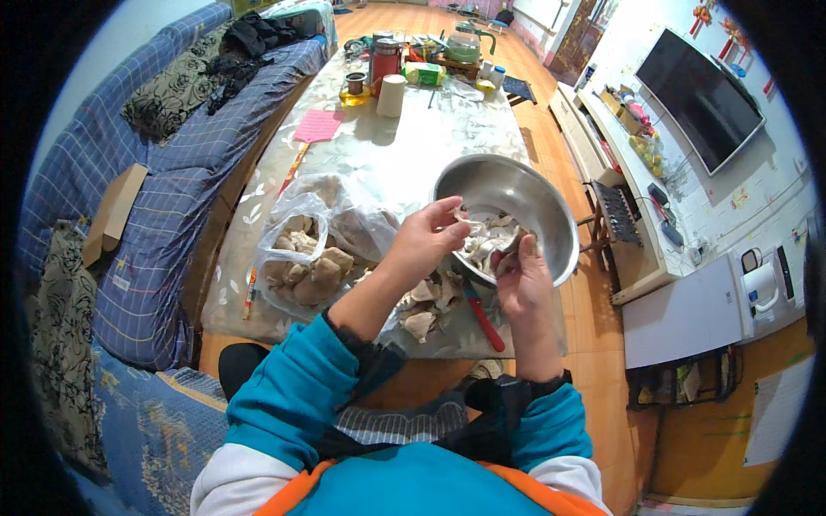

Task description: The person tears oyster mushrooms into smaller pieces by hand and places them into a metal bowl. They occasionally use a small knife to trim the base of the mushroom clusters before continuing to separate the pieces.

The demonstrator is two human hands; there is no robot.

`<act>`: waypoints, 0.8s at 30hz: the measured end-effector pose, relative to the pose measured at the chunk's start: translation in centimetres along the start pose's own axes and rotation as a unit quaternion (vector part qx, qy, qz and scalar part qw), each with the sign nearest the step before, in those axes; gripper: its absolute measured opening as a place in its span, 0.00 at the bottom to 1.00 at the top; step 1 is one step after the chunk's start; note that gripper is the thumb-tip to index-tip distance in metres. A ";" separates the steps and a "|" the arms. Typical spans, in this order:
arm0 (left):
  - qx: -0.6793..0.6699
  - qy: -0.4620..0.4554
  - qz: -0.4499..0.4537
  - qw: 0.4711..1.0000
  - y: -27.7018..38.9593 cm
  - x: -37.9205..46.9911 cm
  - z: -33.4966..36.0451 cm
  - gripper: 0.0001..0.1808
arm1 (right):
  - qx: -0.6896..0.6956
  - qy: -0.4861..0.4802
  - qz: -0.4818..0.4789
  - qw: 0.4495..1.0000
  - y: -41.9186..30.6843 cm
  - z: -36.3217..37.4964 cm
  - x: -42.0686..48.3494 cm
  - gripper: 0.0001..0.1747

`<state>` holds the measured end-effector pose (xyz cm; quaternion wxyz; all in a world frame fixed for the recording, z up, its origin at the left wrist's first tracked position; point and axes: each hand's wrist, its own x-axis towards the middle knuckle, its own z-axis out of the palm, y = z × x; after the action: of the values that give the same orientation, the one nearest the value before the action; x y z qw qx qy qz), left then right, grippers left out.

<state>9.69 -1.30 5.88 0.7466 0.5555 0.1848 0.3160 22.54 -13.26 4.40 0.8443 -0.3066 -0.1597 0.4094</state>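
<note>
Over a stainless steel bowl (542, 206) on the table, my left hand (433, 229) pinches a thin pale strip that looks like torn oyster mushroom. Between the thumb and fingers of my right hand (528, 284) is a darker mushroom piece (506, 259), near the bowl's front rim. Torn mushroom pieces (484, 248) lie in the bowl, partly hidden by my hands. Loose mushrooms (423, 303) rest on the table below my left wrist. Beside them lies a knife with a red handle (485, 326). Left of my forearm, a clear plastic bag (361, 222) holds whole mushrooms (319, 277).
A pink fly swatter (319, 126) lies along the table's left side. Farther back stand an oil jar (355, 90), a white paper roll or cup (391, 97), a red flask (386, 61) and a glass kettle (463, 46). A plaid-covered sofa (213, 168) runs along the left.
</note>
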 end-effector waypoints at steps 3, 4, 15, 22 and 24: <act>0.081 -0.006 0.009 0.997 -1.6 1.3 0.4 0.32 | -0.072 0.058 -0.074 0.993 -1.2 -1.8 2.6 0.19; 0.122 -0.007 0.002 0.992 -2.0 1.2 -0.4 0.33 | -0.110 0.039 -0.084 0.990 -1.7 -2.4 3.1 0.25; 0.389 0.005 -0.075 0.918 -5.4 -7.0 -6.0 0.11 | -0.634 -0.092 0.058 0.766 4.4 -2.5 -4.8 0.14; 0.504 0.001 -0.002 0.864 -9.0 -9.8 -4.4 0.17 | -0.658 -0.034 0.169 0.733 10.3 -5.8 -6.8 0.22; 0.474 -0.006 0.026 0.880 -9.6 -9.9 -4.3 0.17 | -0.601 -0.067 0.116 0.788 10.8 -6.1 -7.1 0.21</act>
<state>2.30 -6.74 -5.32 0.3862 0.8495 0.2942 0.2065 14.96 -16.04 -7.32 0.4231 -0.7398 -0.3932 0.3451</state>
